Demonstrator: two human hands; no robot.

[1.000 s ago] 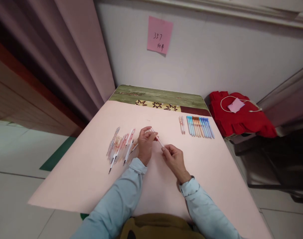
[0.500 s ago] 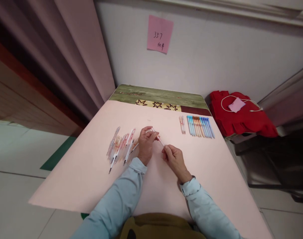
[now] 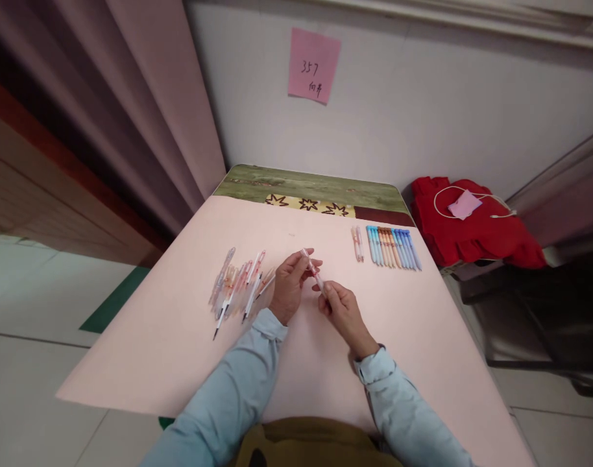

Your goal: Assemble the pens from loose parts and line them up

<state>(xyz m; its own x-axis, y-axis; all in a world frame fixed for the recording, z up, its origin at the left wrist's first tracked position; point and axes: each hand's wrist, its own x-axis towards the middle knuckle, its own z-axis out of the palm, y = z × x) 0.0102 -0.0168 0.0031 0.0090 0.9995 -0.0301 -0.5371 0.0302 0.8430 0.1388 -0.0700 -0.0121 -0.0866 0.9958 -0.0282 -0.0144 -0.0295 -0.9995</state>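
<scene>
Left hand (image 3: 289,284) and right hand (image 3: 345,312), both pinched closed, hold a translucent pen barrel (image 3: 318,279) mid-frame, its inside indistinct

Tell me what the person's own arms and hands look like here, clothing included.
The left sleeve and right sleeve are long, pale blue and creased, with the cuffs seemingly folded back. The left hand and right hand are ungloved. A thin dark edge shows at the right cuff, too small to identify.
</scene>
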